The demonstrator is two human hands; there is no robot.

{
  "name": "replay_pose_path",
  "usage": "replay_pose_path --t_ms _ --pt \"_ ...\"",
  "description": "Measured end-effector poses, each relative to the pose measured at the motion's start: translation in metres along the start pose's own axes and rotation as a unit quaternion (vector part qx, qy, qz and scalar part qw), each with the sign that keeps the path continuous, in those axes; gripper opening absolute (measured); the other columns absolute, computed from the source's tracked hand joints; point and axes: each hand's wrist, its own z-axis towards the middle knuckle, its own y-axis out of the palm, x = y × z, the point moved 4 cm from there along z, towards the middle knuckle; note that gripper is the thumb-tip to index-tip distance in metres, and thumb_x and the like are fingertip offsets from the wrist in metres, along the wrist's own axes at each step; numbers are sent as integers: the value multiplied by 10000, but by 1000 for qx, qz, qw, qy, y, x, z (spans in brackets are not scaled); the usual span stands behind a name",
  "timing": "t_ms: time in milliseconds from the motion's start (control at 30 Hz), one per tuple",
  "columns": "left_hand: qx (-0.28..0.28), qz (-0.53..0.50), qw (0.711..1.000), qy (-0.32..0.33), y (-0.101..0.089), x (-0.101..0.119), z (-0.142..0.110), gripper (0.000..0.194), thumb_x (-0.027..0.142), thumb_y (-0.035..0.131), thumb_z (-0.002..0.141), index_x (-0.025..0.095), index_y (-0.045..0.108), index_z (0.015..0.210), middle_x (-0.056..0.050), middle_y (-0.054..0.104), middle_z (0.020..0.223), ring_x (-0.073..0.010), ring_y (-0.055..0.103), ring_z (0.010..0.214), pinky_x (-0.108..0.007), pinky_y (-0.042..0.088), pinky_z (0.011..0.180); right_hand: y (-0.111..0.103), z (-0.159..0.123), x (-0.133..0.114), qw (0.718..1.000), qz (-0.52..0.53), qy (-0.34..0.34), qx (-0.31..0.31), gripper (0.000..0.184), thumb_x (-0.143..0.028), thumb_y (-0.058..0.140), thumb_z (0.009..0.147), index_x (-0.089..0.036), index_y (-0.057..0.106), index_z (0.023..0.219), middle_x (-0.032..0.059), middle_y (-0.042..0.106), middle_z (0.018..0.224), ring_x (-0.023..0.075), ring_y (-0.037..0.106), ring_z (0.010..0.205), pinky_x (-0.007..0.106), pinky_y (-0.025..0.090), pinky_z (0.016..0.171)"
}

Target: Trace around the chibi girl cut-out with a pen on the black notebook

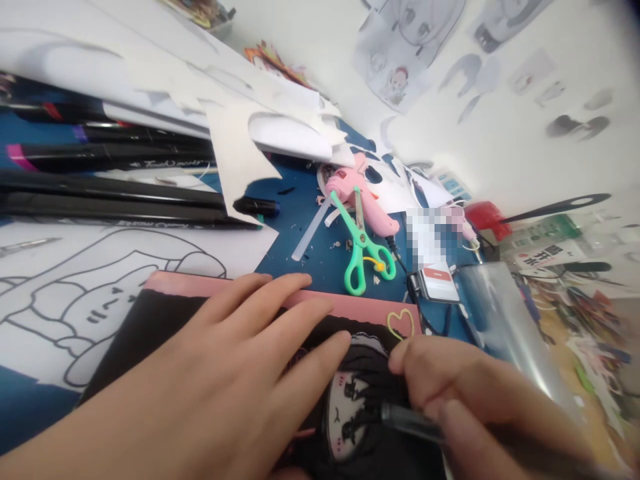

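A black sheet with a pink border (185, 285) lies under both hands. It bears a drawn character face (337, 417) with pink cheeks and dark hair, and a pale yellow heart (401, 323) near its top right corner. Fingers stretched out, my left hand (235, 373) rests flat across the left and middle of the sheet. My right hand (460, 380) is closed around a pen (410, 420) with a clear barrel. Its dark tip points left over the character's hair and eyes; whether it touches the surface I cannot tell.
Green-handled scissors (361, 243) lie beyond the sheet beside a pink glue gun (367, 200) and a glue stick (311, 230). Black markers (110, 157) and paper scraps (233, 153) fill the left. A line drawing (100, 300) sits left; clear plastic (505, 320) lies right.
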Motion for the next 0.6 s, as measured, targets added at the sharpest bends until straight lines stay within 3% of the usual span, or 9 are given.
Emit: replay_pose_path --t_ms 67,133,200,333,400,500,600 --pt "3 -13 1000 12 1 0 -4 650 344 665 835 310 541 1472 -32 669 1465 -375 559 1379 -554 410 1196 -6 -2 9 992 60 -39 106 274 -169 713 941 -234 632 687 0 660 609 212 722 634 333 663 666" --pt "5 -36 999 28 4 -1 -8 762 279 658 768 306 503 1513 7 664 1498 -372 516 1439 -545 346 1243 -3 0 20 983 131 -34 127 243 -134 689 917 -225 637 698 -2 657 605 207 706 621 365 659 681" --pt "1 -63 998 28 7 -3 -12 827 231 651 720 321 482 1524 33 690 1473 -361 509 1460 -535 300 1263 -3 5 28 960 196 -25 197 243 -104 639 912 -223 634 700 -30 603 552 166 639 541 352 640 647" --pt "-23 -100 995 11 5 -7 -11 901 334 802 716 370 440 1540 33 745 1377 -341 572 1402 -522 246 1275 -4 16 29 932 256 -23 257 239 -148 635 920 -217 600 693 -54 555 514 112 509 441 254 534 506" --pt "-20 -118 993 8 -1 -6 -5 847 372 856 715 380 495 1481 38 782 1253 -318 634 1299 -490 339 1218 -7 19 30 924 265 -16 276 241 -178 638 935 -216 595 701 -54 562 517 102 493 429 216 476 460" --pt "-22 -132 991 13 -8 -3 1 520 231 779 771 361 644 1256 36 787 1071 -264 696 1132 -409 503 1039 -11 23 34 915 270 -9 301 231 -212 644 935 -217 601 708 -54 577 522 100 509 417 188 423 412" --pt "-47 -120 991 18 -7 -1 0 507 151 733 788 340 664 1254 7 779 1232 -266 688 1227 -421 538 1090 -14 25 37 906 273 -13 324 217 -209 653 913 -212 616 699 -45 610 551 95 540 424 176 433 406"
